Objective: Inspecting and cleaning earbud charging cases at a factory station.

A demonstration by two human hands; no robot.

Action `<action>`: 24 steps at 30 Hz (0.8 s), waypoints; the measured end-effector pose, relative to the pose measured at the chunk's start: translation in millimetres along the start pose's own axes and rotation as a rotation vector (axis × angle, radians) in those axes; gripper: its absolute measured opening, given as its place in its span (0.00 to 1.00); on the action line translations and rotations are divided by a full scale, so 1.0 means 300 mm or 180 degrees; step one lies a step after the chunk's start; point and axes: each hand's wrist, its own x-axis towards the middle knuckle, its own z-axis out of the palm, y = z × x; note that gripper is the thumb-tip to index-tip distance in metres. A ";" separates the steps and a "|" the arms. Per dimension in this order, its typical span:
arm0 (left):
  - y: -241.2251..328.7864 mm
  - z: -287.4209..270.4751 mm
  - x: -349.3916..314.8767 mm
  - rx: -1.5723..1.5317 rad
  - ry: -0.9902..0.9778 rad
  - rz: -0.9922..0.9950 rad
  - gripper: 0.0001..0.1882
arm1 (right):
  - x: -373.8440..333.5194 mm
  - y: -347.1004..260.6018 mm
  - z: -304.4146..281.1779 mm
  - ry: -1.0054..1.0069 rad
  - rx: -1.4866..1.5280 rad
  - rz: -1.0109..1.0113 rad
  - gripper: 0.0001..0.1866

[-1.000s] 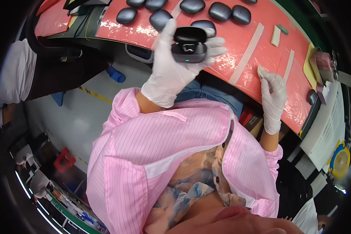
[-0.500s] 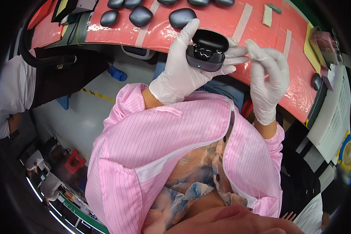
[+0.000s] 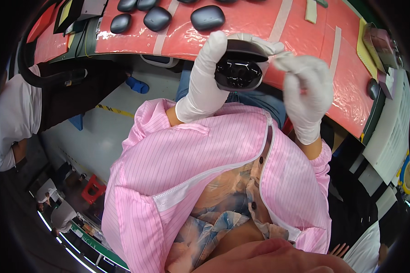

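Observation:
My gloved left hand (image 3: 201,84) grips a dark earbud charging case (image 3: 238,73) above the near edge of the bench. Its lid stands raised, and the glossy black inside faces me. Thumb and fingers wrap the case from both sides. Just to the right is my gloved right hand (image 3: 309,88), its fingers bent and drawn together in a pinch, slightly blurred. Whatever is between those fingertips, if anything, cannot be made out. Several closed grey cases, one of them a rounded case (image 3: 207,18), lie on the red mat (image 3: 246,27) beyond my left hand.
Pale tape strips (image 3: 336,52) cross the mat. On the right lie a yellow pad (image 3: 366,50), a clear box (image 3: 381,50) and a small dark rounded object (image 3: 372,92). A person in a white top (image 3: 20,104) is at the left, beside a black curved tube (image 3: 36,79).
The case has tilted in my left hand, so more of its inside faces me and the small green light no longer shows. My right hand has shifted left and slightly down, toward it.

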 end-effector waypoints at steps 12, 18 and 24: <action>-0.028 0.001 -0.010 0.0106 -0.0003 0.0578 0.35 | -0.028 0.028 -0.003 0.0107 0.0012 0.0413 0.11; -0.029 0.016 0.006 -0.0100 0.0134 0.0101 0.40 | 0.060 0.176 -0.277 0.0797 -0.0910 0.0678 0.06; -0.023 0.008 0.045 -0.0169 0.0089 0.0228 0.36 | 0.314 0.429 -0.709 0.1069 -0.2066 0.1212 0.15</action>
